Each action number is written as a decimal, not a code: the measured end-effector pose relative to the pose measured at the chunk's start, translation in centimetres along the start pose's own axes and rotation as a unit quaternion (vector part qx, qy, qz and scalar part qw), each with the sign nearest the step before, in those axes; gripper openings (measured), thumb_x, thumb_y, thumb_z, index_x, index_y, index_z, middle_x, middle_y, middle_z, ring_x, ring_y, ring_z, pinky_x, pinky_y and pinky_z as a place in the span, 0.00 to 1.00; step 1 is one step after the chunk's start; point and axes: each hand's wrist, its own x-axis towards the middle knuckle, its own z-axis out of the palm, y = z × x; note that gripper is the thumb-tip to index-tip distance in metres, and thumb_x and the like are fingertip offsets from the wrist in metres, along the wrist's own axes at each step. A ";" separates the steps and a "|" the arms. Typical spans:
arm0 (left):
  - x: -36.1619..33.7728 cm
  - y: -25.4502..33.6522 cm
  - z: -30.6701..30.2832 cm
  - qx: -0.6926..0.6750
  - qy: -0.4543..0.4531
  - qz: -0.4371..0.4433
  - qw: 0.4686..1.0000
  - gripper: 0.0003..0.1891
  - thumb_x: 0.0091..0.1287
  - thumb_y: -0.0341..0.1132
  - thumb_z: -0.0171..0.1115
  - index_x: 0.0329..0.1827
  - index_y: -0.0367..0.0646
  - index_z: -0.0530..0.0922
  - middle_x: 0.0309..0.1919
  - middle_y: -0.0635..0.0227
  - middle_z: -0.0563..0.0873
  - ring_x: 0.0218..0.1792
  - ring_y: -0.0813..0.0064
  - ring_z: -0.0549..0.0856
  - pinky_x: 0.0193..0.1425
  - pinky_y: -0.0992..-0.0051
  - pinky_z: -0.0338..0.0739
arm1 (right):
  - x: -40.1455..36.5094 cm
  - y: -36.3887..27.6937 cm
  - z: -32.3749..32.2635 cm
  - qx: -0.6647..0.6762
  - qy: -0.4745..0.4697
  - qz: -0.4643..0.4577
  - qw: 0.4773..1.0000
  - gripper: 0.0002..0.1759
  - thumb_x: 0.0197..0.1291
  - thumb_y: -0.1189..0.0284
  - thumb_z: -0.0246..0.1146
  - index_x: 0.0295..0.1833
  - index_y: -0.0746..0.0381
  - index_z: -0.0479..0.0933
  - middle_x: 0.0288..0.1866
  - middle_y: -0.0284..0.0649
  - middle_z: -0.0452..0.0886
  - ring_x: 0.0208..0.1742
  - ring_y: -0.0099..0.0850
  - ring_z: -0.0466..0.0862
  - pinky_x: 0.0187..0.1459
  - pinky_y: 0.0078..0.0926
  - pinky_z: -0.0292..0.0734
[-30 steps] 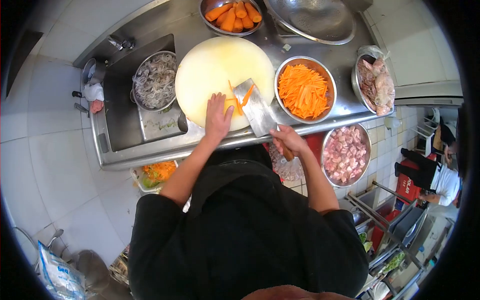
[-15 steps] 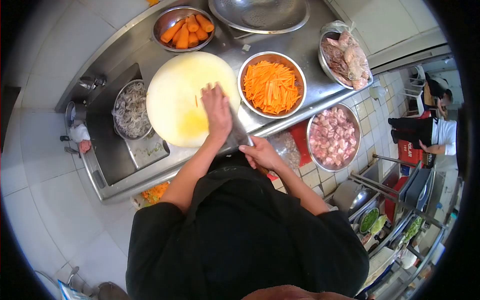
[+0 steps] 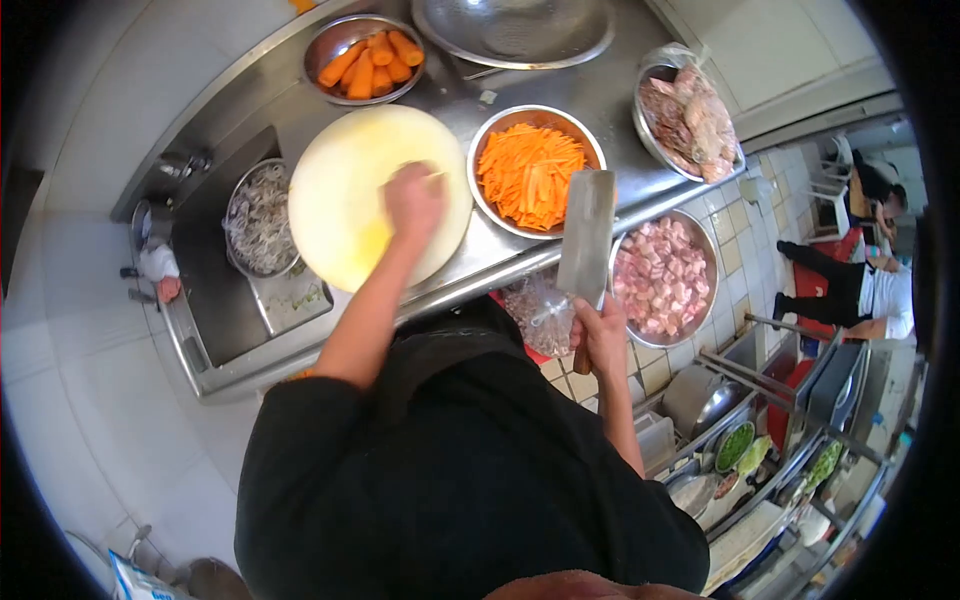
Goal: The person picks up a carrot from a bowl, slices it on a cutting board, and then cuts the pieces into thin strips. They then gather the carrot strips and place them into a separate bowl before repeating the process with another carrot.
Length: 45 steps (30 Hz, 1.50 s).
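Note:
My right hand (image 3: 601,338) grips the handle of a cleaver (image 3: 588,232), its broad blade held up past the counter's front edge and overlapping the rim of a steel bowl of carrot strips (image 3: 530,168). My left hand (image 3: 414,203), blurred, is over the right half of a round, pale cutting board (image 3: 335,190) stained yellow. Its fingers look curled in, and whatever they hold is hidden. Peeled carrots (image 3: 375,62) fill a smaller steel bowl behind the board.
Left of the board, a bowl of greyish strips (image 3: 262,220) stands in the sink (image 3: 215,330). A colander (image 3: 515,30) lies at the back. Bagged meat (image 3: 690,120) fills a bowl at right; cubed meat (image 3: 660,272) sits lower. Another person (image 3: 880,295) stands far right.
The cleaver has swung away from the board to the right in my right hand. My left hand has come off the blade and curled over the board. The loose carrot strip there no longer shows.

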 end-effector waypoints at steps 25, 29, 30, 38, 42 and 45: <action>2.1 7.2 6.1 -0.083 -0.218 0.307 0.923 0.09 0.65 0.36 0.72 0.41 0.40 0.90 0.48 0.60 0.89 0.55 0.54 0.87 0.63 0.57 0.80 | 0.8 0.1 1.8 -0.048 0.115 -0.022 0.992 0.08 0.75 0.70 0.67 0.50 0.64 0.80 0.23 0.32 0.77 0.18 0.22 0.77 0.21 0.24 0.72; 2.9 5.8 5.4 -0.208 -0.205 0.252 0.923 0.08 0.66 0.34 0.72 0.40 0.38 0.90 0.42 0.60 0.90 0.49 0.53 0.88 0.58 0.56 0.82 | 1.8 1.0 2.4 -0.033 0.102 -0.020 0.994 0.08 0.75 0.70 0.67 0.49 0.65 0.81 0.23 0.32 0.78 0.19 0.22 0.77 0.22 0.25 0.72; 3.3 6.0 4.8 -0.215 -0.213 0.222 0.927 0.08 0.66 0.34 0.72 0.40 0.38 0.90 0.40 0.60 0.90 0.47 0.52 0.89 0.57 0.56 0.83 | 2.1 1.1 2.9 -0.050 0.100 -0.019 0.994 0.08 0.75 0.70 0.67 0.49 0.64 0.81 0.23 0.32 0.78 0.18 0.22 0.77 0.21 0.24 0.73; 14.5 0.2 -3.3 -0.197 0.026 0.228 0.953 0.10 0.67 0.39 0.74 0.40 0.40 0.90 0.38 0.55 0.90 0.43 0.53 0.88 0.54 0.60 0.83 | 1.5 -1.4 6.3 -0.155 -0.023 0.002 0.988 0.11 0.76 0.67 0.67 0.53 0.65 0.83 0.22 0.32 0.79 0.19 0.21 0.77 0.22 0.23 0.69; 23.9 -6.8 -6.9 -0.112 -0.063 -0.034 0.991 0.09 0.71 0.34 0.68 0.48 0.41 0.90 0.47 0.52 0.92 0.53 0.52 0.90 0.59 0.59 0.83 | 1.1 -2.5 9.6 -0.208 -0.077 0.067 0.973 0.15 0.74 0.62 0.70 0.51 0.65 0.84 0.21 0.34 0.79 0.23 0.22 0.79 0.27 0.29 0.74; 28.9 -9.3 -9.1 0.065 -0.119 -0.017 0.991 0.12 0.73 0.32 0.63 0.53 0.39 0.89 0.51 0.48 0.91 0.59 0.52 0.90 0.63 0.59 0.84 | 2.3 0.5 10.3 -0.307 -0.107 0.035 0.945 0.20 0.74 0.57 0.69 0.48 0.65 0.84 0.22 0.37 0.81 0.25 0.26 0.81 0.32 0.36 0.76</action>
